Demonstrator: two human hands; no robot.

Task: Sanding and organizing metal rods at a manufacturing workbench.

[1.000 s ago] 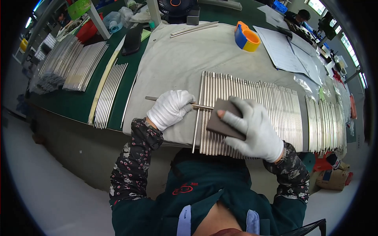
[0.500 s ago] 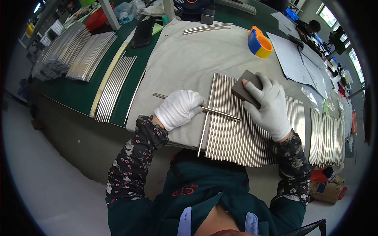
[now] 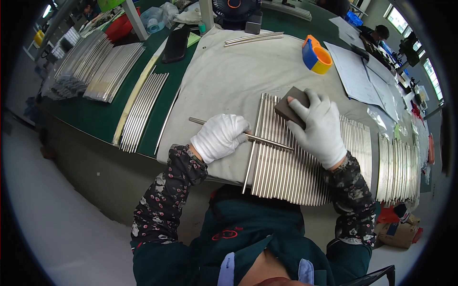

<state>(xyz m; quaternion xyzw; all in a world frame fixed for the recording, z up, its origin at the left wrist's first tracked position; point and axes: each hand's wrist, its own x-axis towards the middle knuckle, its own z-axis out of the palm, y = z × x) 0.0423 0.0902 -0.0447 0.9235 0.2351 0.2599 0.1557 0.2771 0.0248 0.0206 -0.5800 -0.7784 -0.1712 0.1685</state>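
Observation:
My left hand [image 3: 220, 137], in a white glove, is closed around a thin metal rod [image 3: 272, 142]. That rod lies crosswise, its right end over a row of similar rods [image 3: 281, 176] set side by side on the cloth. A grey-brown rectangular block [image 3: 291, 106] is gripped in my gloved right hand [image 3: 319, 127], above the upper part of the row. The thumb presses on its near side; the other fingers wrap its right edge. One single rod [image 3: 249, 167] slants at the row's left edge. What lies beneath my right palm is hidden.
Pale cloth [image 3: 214, 66] covers the table. A blue-and-yellow tape dispenser [image 3: 317, 56], papers [image 3: 355, 76] and a few loose rods [image 3: 253, 39] lie farther back. More rods [image 3: 144, 112] and a black phone [image 3: 176, 44] rest at left; another rod bundle [image 3: 398, 169] lies at right.
My right hand has moved slightly left with the block. The left hand keeps its grip on the rod, and the whole view has shifted a little.

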